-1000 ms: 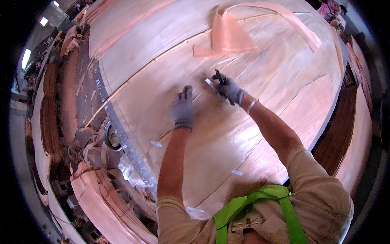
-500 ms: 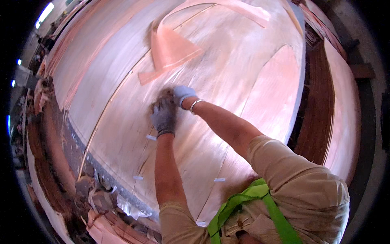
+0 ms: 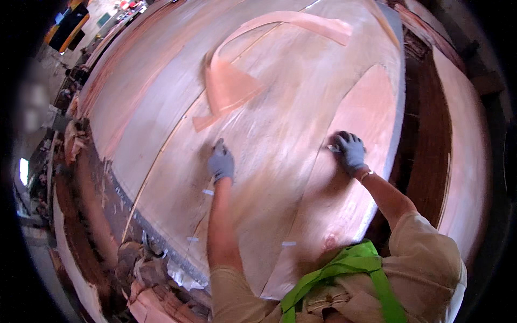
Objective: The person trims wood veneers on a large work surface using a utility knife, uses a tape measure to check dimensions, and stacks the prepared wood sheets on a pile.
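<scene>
My left hand, in a grey-blue glove, rests on the pale wood veneer sheet, near a seam. Its fingers point forward and seem laid against the wood. A short white tape strip sticks across the seam just below its wrist. Farther right, my right hand, in a matching glove with a bracelet at the wrist, is over a pinker veneer piece. Its fingers are bent around a small pale thing at the fingertips, too small to name.
A loose, curled pinkish veneer strip lies ahead of my left hand. More tape strips cross the nearer seams. Brown stacked sheets stand beyond the right edge. Veneer scraps are heaped at lower left.
My right hand has left my left hand's side and moved right, over the pinker veneer. My left hand stays near the seam. The view has shifted slightly.
</scene>
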Tool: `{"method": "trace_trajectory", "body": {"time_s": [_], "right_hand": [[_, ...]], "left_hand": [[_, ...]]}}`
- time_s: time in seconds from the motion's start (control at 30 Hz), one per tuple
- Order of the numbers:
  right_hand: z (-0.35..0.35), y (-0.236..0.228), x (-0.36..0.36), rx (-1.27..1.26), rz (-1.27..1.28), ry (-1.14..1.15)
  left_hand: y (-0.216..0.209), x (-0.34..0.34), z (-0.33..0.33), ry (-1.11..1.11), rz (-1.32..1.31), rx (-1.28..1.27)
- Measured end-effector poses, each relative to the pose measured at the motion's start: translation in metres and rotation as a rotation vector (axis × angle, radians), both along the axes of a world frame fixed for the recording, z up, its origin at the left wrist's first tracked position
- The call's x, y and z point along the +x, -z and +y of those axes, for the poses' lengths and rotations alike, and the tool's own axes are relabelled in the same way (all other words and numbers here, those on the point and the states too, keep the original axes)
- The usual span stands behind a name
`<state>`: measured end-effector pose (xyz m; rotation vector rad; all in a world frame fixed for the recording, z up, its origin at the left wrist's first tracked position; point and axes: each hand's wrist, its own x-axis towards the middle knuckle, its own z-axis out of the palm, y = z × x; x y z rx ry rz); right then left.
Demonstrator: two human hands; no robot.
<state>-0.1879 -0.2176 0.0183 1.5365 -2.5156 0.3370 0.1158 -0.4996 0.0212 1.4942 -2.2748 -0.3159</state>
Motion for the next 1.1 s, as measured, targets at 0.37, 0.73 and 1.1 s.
{"method": "trace_trajectory", "body": {"time_s": [0.37, 0.73, 1.1], "right_hand": [[-0.001, 0.035, -0.014, -0.012, 0.017, -0.022], [0.001, 0.026, -0.01, -0.006, -0.063, 0.007], [0.007, 0.032, -0.019, -0.098, -0.055, -0.027]], "left_hand": [[0.062, -0.115, -0.116, -0.252, 1.916, 0.91], [0.03, -0.126, -0.15, -0.212, 1.588, 0.472], [-0.257, -0.13, 0.005, 0.324, 1.068, -0.086]]}}
